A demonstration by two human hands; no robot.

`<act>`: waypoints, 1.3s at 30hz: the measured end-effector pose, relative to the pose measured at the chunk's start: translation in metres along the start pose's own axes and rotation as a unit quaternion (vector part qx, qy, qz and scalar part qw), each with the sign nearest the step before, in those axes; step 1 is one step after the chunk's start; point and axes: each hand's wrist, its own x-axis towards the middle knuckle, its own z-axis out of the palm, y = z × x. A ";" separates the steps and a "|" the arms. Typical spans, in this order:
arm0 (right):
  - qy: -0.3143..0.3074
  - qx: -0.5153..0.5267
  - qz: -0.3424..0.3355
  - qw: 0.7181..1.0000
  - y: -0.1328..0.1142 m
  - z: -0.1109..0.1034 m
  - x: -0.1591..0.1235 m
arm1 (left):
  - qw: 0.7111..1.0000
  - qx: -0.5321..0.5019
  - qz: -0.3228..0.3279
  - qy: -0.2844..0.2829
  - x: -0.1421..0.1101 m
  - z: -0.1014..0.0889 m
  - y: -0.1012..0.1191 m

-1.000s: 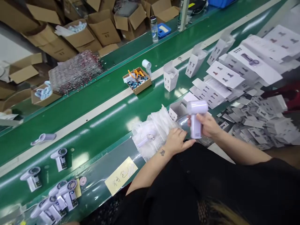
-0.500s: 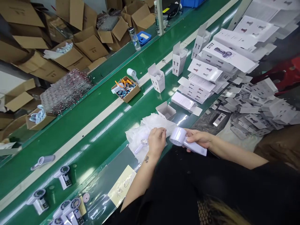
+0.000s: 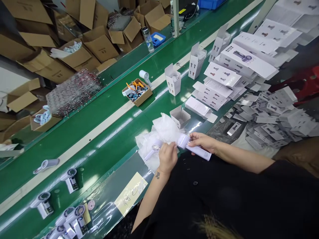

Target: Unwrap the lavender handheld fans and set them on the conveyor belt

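My right hand is wrapped around the handle of a pale lavender handheld fan, its round head pointing left. Close by, my left hand has its fingers pinched together at the edge of a translucent white plastic bag. The fan's head lies right against the bag's edge; whether it is inside I cannot tell. Under and beside my left hand, a second lavender fan with a silver grille rests on the pile of bags. An open white box stands just beyond the bags.
Filled white boxes line the green conveyor belt. Stacked flat cartons rise at right. A small box of parts and several fans lie left. A yellow note is near my left forearm.
My right hand has brought the fan left, up against the bag. The bag has puffed up and lifted beside my left hand. The whole view has shifted slightly.
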 end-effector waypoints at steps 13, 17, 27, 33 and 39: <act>-0.011 0.048 -0.005 0.999 -0.006 0.021 -0.007 | 0.959 0.107 0.264 0.011 0.003 0.003 0.000; 0.069 0.098 -0.022 0.993 -0.005 0.029 -0.013 | 0.957 0.106 0.271 -0.012 -0.008 0.003 -0.009; 0.137 0.047 0.025 0.989 0.022 0.015 -0.002 | 0.977 -0.129 -0.100 -0.139 0.003 0.003 0.018; 0.097 -0.414 -0.123 0.897 -0.015 -0.001 -0.031 | 0.951 -0.135 -0.231 -0.152 0.008 -0.017 0.034; -0.028 -0.534 -0.146 0.832 -0.059 0.006 -0.059 | 0.891 -0.221 -0.322 -0.231 0.031 -0.027 0.046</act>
